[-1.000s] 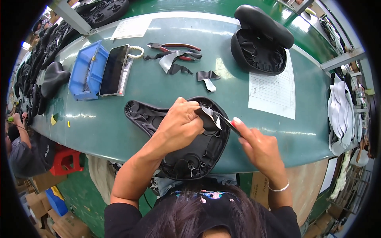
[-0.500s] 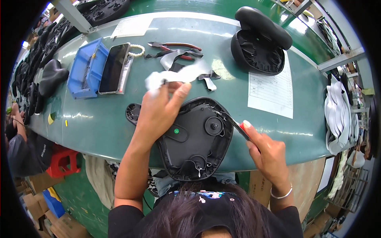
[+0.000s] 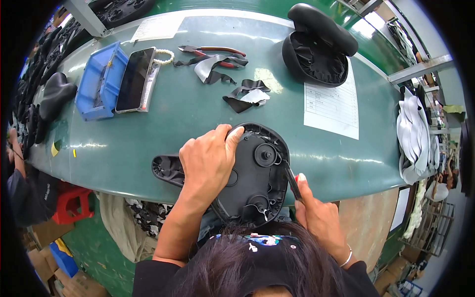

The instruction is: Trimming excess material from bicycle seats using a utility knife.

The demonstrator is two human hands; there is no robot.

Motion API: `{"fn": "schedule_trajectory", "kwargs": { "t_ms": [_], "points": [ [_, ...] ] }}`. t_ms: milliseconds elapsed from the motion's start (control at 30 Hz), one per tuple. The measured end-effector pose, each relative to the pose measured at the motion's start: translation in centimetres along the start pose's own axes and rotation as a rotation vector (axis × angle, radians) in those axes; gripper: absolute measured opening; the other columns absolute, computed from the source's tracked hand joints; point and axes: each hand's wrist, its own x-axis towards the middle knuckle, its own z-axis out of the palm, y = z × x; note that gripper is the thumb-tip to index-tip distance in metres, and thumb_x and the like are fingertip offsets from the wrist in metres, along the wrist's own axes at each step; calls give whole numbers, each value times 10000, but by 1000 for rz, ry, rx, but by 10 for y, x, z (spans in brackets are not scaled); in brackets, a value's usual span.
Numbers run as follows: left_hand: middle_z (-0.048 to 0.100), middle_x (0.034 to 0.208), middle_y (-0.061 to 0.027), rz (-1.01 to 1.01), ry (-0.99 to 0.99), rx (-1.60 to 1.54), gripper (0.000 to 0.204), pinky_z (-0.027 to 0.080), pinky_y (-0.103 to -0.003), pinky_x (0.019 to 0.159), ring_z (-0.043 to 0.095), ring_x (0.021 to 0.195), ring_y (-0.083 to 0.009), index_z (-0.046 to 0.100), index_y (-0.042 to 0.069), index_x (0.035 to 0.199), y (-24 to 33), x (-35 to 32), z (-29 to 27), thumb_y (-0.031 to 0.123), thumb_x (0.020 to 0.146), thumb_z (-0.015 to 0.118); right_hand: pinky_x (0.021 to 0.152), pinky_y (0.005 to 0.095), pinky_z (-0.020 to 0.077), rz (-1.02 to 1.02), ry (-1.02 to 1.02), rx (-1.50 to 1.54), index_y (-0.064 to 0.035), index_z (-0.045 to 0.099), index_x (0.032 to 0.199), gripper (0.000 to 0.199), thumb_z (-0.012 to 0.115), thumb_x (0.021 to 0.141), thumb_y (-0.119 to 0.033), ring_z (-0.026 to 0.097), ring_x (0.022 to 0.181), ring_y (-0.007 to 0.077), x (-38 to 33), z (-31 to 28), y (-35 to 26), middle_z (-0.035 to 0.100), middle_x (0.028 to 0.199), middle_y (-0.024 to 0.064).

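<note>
A black saddle point(image 3: 242, 171) lies underside up at the table's near edge, its narrow nose pointing left. Gathered black cover material lines its rim, and two round posts stand on its base. My left hand point(image 3: 208, 158) is closed over the saddle's far left rim, thumb toward the inside. In my right hand point(image 3: 319, 220) is a slim knife point(image 3: 293, 183) with a red part by the thumb; its tip meets the saddle's right rim. Black and white cover scraps point(image 3: 247, 95) rest beyond the saddle, and red-handled pliers point(image 3: 213, 50) lie farther back with another scrap.
On the left are a blue bin point(image 3: 101, 84), a phone point(image 3: 136, 81) and a pearl-like bracelet point(image 3: 166, 55). Another saddle point(image 3: 316, 64), with a second black piece leaning on it, sits on a printed sheet point(image 3: 331, 111). A co-worker's arm point(image 3: 17, 156) shows far left, near a red stool point(image 3: 71, 203).
My left hand has let go of a white-backed scrap, now on the table, and come back to the saddle's rim. The knife has moved nearer along the right rim.
</note>
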Motion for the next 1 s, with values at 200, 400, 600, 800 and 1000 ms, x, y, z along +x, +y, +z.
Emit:
{"fn": "schedule_trajectory", "kwargs": {
  "t_ms": [200, 400, 600, 800, 1000],
  "points": [
    [658, 766, -137, -31, 10, 1, 393, 463, -427, 605, 626, 703, -352, 654, 64, 979, -1, -8, -1, 412, 951, 475, 568, 439, 478, 41, 145, 454, -68, 336, 1399, 612, 596, 845, -59, 616, 636, 365, 15, -12, 10, 641, 878, 201],
    [651, 706, -110, 19, 103, 34, 332, 470, -417, 540, 619, 595, -330, 633, 74, 928, -9, -13, -2, 382, 936, 511, 696, 380, 494, -440, 416, 293, 7, 441, 1295, 542, 629, 787, 21, 607, 760, 315, 106, 9, -1, 624, 956, 173],
    [656, 809, -97, -114, 225, 65, 313, 473, -423, 578, 633, 683, -331, 622, 96, 1003, -13, -9, 0, 381, 938, 511, 611, 238, 451, 25, 121, 1412, 42, 478, 1215, 448, 637, 800, -18, 549, 681, 106, 107, 1, 30, 583, 846, 41],
    [557, 1169, -29, 474, 160, 4, 244, 307, -483, 968, 477, 1165, -250, 656, 137, 962, 21, 13, 3, 227, 740, 701, 687, 206, 454, -51, 237, 1125, -12, 498, 1182, 401, 667, 828, -100, 540, 756, 70, 123, -6, -3, 580, 868, 29],
    [592, 1043, 25, 470, 118, -170, 77, 254, -571, 973, 469, 1143, -232, 697, 139, 731, 12, 20, 17, 214, 732, 713, 574, 219, 438, -68, 407, 680, -68, 462, 1327, 469, 589, 877, -31, 538, 641, 88, 88, -6, 17, 649, 910, 58]
  ]
}}
